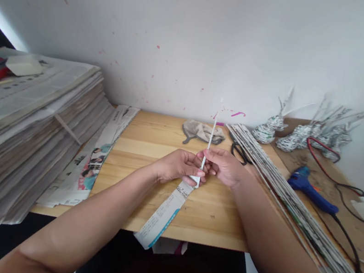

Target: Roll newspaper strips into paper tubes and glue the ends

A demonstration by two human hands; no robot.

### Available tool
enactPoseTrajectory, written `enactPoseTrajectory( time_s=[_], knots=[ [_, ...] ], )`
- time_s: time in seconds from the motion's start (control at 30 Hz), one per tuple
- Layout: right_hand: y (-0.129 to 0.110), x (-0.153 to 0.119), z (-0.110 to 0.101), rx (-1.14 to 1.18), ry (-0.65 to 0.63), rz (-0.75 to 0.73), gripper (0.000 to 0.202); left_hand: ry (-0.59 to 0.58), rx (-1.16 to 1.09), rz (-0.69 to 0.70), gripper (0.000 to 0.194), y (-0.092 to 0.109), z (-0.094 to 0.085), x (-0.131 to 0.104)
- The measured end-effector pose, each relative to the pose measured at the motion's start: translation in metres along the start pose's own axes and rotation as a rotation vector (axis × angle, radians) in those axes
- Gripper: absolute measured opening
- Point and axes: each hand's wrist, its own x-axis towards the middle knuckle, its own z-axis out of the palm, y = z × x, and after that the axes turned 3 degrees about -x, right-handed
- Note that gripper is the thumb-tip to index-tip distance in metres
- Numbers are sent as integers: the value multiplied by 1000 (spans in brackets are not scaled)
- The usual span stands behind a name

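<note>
A newspaper strip (pixel 163 215) hangs over the front edge of the wooden table, its upper end narrowing into a thin rolled paper tube (pixel 212 132) that points up and away. My left hand (pixel 184 167) is closed on the strip where it meets the roll, thumb on top. Just to the right, my right hand (pixel 221 164) pinches the tube a little higher up, between thumb and fingers. The two hands are close together, and some of their fingertips overlap in view, hiding part of the roll.
Tall newspaper stack (pixel 27 143) and loose sheets (pixel 111 143) at left. Behind the hands, a grey cloth (pixel 200 131) and black scissors (pixel 239 153). At right, long paper tubes (pixel 277 190), a blue glue gun (pixel 314 191) with cable, and woven paper figures (pixel 268 130) by the wall.
</note>
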Motion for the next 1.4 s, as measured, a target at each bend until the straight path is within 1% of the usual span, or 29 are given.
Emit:
enactPoseTrajectory(
  time_s=[0.13,0.33,0.47,0.57,0.7,0.8,0.9,1.0,1.07,1.1,1.2,1.27,1.4],
  knots=[
    [0,1,-1,-23,20,7,32,-7,17,-46,33,-3,4,1],
    [-1,2,1,-79,71,-2,32,-27,15,-75,33,-8,8,2],
    [-1,1,-1,-128,99,-3,35,-33,4,-72,35,-8,9,1],
    [-2,-1,-1,-155,109,-17,34,-49,10,-53,33,-7,10,0],
    [-4,-1,-1,-173,127,-24,33,-41,71,-25,28,-6,12,0],
    [-4,-1,-1,-175,133,-27,32,-26,100,-26,29,-5,12,-1],
    [-4,-2,-3,-150,87,-37,32,-38,63,-50,33,-5,12,-2],
    [-4,-6,-7,-134,-55,-27,34,-52,26,-58,35,-4,12,-3],
    [-5,-7,-10,-136,-113,-17,32,-64,19,-55,35,-3,12,-3],
    [-5,-7,-10,-134,-113,-16,30,-71,16,-52,35,-4,13,-3],
    [-3,-6,-11,-110,-51,-9,25,-76,0,-61,34,-5,13,-3],
    [-2,-5,-10,-96,-23,3,25,-74,-13,-74,36,-7,13,-2],
    [-2,-4,-8,-82,-8,9,25,-104,-14,-85,36,-7,13,-2]
  ],
)
